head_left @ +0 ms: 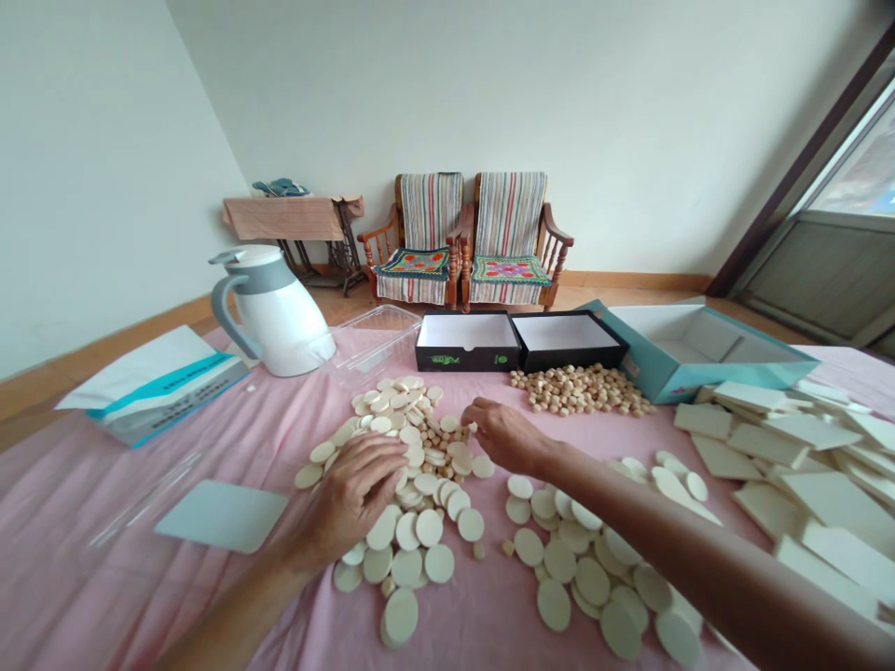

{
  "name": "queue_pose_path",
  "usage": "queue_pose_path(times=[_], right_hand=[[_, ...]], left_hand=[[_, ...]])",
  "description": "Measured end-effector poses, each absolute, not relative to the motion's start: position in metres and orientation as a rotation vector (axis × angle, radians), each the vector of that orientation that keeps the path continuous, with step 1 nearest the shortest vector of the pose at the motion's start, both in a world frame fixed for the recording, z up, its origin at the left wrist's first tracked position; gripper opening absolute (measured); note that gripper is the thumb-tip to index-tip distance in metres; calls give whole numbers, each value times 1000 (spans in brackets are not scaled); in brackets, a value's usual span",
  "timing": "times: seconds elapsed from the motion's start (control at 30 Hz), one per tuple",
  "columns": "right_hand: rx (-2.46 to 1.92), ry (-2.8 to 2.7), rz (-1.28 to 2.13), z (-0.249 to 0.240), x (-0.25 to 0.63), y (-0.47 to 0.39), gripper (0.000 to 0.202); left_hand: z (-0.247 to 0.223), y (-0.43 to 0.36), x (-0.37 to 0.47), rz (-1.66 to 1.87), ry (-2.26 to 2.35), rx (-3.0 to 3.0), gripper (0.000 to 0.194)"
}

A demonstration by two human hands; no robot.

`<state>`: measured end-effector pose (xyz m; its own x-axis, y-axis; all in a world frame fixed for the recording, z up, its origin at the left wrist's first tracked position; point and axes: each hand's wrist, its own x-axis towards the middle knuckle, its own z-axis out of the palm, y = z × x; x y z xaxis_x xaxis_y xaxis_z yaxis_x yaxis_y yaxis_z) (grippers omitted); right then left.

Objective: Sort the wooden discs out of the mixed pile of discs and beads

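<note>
Loosely curled left hand (364, 480) over pale discs (409, 531) of middle heap; cannot tell whether gripping any. Right hand (504, 434) at heap's far right edge, with fingertips bent close together; cannot tell what, if anything, between them. Second disc pile (591, 580) below right forearm. Small wooden blocks (584, 390) just before black boxes (468, 347), more among middle discs. Pink cloth (90, 587) beneath.

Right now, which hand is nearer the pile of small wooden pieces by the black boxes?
Right. The right hand is close to the pile, off its left end; the left hand is farther left, at pale discs.
</note>
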<state>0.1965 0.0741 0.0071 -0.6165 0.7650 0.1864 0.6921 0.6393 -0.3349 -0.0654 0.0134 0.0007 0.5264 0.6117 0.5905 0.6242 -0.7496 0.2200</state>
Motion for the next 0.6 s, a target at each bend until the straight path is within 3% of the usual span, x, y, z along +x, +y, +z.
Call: queue_pose_path(times=[0.17,0.4,0.6], right_hand=[[-1198,-2620,215,1,185,72,17],[-1241,-2466,217,5,208,68,21],[-1739,-2134,-116,21,288,94,18]], left_hand=[[0,13,-65,-1055,-1129,-2726,19],[1,13,-64,-1055,-1117,-2727,19],[1,13,-65,-1062,-1119,-2731,19]])
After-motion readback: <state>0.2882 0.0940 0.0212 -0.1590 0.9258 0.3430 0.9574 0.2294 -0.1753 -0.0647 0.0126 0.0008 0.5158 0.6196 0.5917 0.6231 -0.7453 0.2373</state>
